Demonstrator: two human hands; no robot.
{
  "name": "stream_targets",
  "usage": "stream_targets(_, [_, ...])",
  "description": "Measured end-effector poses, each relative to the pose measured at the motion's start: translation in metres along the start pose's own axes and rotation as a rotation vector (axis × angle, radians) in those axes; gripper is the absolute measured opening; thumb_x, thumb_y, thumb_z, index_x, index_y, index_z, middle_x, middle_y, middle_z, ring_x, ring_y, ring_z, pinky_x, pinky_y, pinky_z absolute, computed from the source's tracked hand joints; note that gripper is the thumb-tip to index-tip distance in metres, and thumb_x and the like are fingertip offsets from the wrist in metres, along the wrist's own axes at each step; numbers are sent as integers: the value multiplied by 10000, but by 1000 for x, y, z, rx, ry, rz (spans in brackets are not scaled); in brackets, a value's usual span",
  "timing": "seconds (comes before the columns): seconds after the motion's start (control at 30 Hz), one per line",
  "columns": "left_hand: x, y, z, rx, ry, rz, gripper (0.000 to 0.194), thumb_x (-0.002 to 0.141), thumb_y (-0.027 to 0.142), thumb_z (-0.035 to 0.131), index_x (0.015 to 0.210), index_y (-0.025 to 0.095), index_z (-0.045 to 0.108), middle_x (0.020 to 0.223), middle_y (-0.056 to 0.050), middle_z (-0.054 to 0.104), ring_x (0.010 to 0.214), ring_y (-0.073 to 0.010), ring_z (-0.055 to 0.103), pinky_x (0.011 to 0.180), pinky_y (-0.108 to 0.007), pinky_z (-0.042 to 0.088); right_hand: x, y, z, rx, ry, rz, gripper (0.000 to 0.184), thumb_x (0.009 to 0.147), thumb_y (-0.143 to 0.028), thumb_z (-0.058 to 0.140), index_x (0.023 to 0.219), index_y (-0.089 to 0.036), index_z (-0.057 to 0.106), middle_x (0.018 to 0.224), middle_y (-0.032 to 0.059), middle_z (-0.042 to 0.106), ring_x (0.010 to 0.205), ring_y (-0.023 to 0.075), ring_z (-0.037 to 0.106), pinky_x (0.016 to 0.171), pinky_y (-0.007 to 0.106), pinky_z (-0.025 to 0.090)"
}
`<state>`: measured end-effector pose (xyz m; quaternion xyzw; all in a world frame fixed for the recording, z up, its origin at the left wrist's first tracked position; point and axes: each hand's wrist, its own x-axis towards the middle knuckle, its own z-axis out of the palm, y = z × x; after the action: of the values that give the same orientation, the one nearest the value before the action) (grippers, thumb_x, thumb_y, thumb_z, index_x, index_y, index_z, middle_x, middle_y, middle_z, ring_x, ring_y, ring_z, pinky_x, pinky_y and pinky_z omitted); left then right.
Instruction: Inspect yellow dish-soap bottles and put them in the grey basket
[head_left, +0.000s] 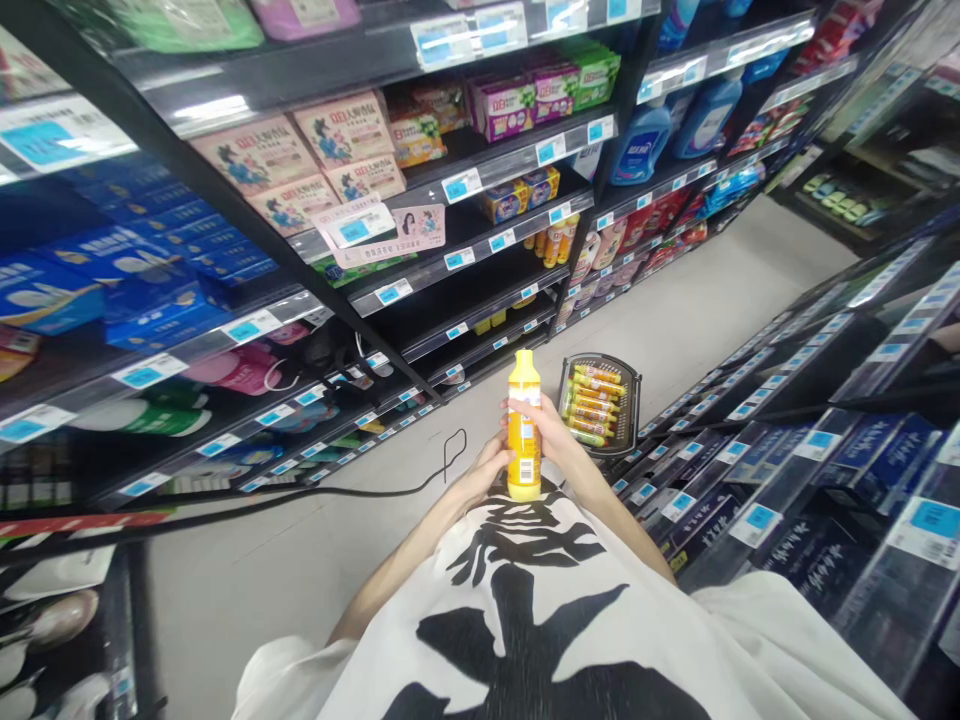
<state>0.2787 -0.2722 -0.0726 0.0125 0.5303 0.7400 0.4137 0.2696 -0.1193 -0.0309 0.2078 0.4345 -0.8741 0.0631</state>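
Note:
A yellow cleaner bottle [525, 430] with a tapered cap stands nearly upright in front of my body, its label and barcode facing me. My right hand [549, 428] wraps round its upper half from the right. Lower on the other side, my left hand [484, 468] is closed against it, fingertips on the label edge. Just right of the bottle, a dark basket [636, 400] rests on the floor and holds several yellow and orange bottles [596, 405] lying on their sides.
Store shelves [300, 400] on the left carry boxes, soap packs and blue detergent bottles [640, 145]. Similar yellow bottles [555, 243] stand on a lower shelf. Another shelf row [757, 520] borders the right. A black cable [360, 491] crosses the floor [300, 570].

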Motion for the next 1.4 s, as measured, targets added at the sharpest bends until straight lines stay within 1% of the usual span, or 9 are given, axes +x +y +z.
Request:
stream_targets(0.2, [0, 2, 2, -11, -15, 1, 677, 720, 383, 745, 1344, 173, 585, 1372, -140, 610, 1242, -355, 560, 1011, -452, 468, 1, 1, -1, -1, 2, -10, 443, 648, -311, 880, 984, -236, 601, 807, -15, 706, 662, 158, 670, 600, 268, 549])
stream_targets(0.33, [2, 3, 3, -47, -37, -16, 628, 742, 354, 707, 1329, 166, 586, 1316, -133, 640, 1181, -321, 603, 988, -421, 478, 0, 0, -1, -12, 25, -4, 453, 640, -309, 883, 984, -237, 597, 810, -21, 699, 629, 144, 656, 561, 253, 533])
stream_targets(0.53, [5, 8, 2, -126, -123, -83, 628, 745, 322, 699, 1335, 146, 576, 1222, -126, 682, 1093, -302, 651, 906, -372, 506, 2, 0, -1, -21, 40, 3, 415, 639, -326, 881, 922, -217, 597, 801, -18, 685, 565, 126, 622, 497, 241, 503])
stream_targets(0.73, [4, 9, 2, -130, -110, -77, 637, 706, 271, 681, 1324, 140, 590, 1194, -122, 691, 1055, -295, 656, 860, -353, 517, 4, 3, -2, -18, 33, 20, 383, 646, -318, 878, 897, -212, 608, 793, -23, 674, 559, 121, 612, 480, 237, 492])
stream_targets(0.87, [5, 9, 2, -122, -135, -68, 650, 693, 254, 659, 1328, 138, 584, 1177, -118, 691, 1025, -280, 658, 834, -339, 521, 4, 3, -2, -27, 43, 19, 380, 649, -321, 875, 901, -213, 611, 783, -28, 671, 564, 125, 618, 484, 241, 501])
stream_targets(1.13, [6, 7, 1, -118, -132, -53, 623, 707, 278, 681, 1309, 142, 592, 1213, -116, 672, 1069, -270, 637, 890, -342, 506, 2, 0, 0, -55, 51, 23, 363, 656, -342, 864, 867, -213, 599, 783, -18, 672, 581, 138, 630, 484, 258, 515])
stream_targets(1.4, [6, 6, 1, -48, -122, -59, 663, 726, 301, 681, 1359, 149, 562, 1271, -133, 651, 1126, -300, 616, 897, -368, 505, 3, 0, -3, -38, 57, 37, 422, 637, -334, 874, 927, -227, 587, 807, -18, 688, 598, 138, 638, 494, 244, 505])
